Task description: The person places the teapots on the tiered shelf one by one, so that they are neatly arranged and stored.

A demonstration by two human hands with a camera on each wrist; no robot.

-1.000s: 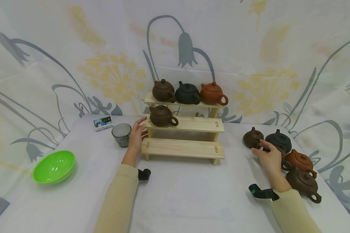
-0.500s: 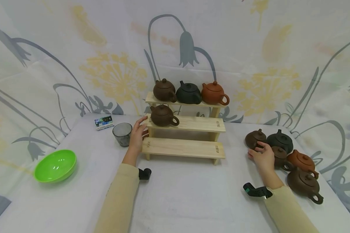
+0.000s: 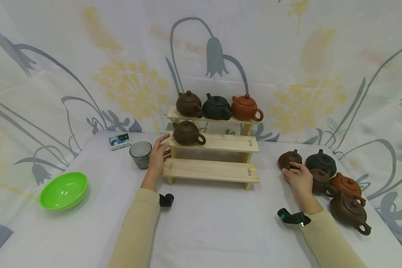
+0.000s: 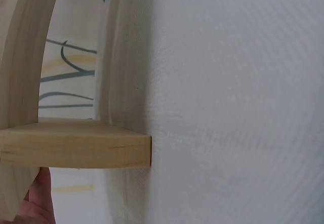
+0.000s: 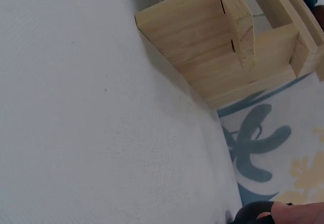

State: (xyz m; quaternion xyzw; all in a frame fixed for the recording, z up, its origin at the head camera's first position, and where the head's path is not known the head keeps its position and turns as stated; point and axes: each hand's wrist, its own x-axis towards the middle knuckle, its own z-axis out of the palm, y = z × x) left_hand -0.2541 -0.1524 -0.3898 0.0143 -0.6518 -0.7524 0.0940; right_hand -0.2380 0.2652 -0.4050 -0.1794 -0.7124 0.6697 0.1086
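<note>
My right hand [image 3: 300, 181] pinches a small brown teapot [image 3: 289, 160] at the right of the table. In the right wrist view, fingers [image 5: 298, 214] show against a dark rounded part of the teapot [image 5: 252, 211] at the bottom edge. My left hand [image 3: 156, 157] holds the left end of a three-tier wooden display stand [image 3: 210, 169] at its middle shelf. The left wrist view shows part of that hand [image 4: 38, 201] behind the stand's wood [image 4: 76, 148]. A brown teapot [image 3: 186, 133] sits at the left of the middle shelf.
Brown [image 3: 188, 104], dark green [image 3: 216, 107] and orange [image 3: 245, 107] teapots line the top shelf. Beside my right hand stand dark green [image 3: 321, 163], brown [image 3: 319, 180], orange [image 3: 345, 185] and larger brown [image 3: 347, 210] teapots. Leftward are a grey glass cup [image 3: 141, 155], small box [image 3: 119, 142] and green bowl [image 3: 63, 191].
My right hand has moved left and taken hold of the small brown teapot, which has turned and shifted slightly left, away from the others. The left hand stays at the stand.
</note>
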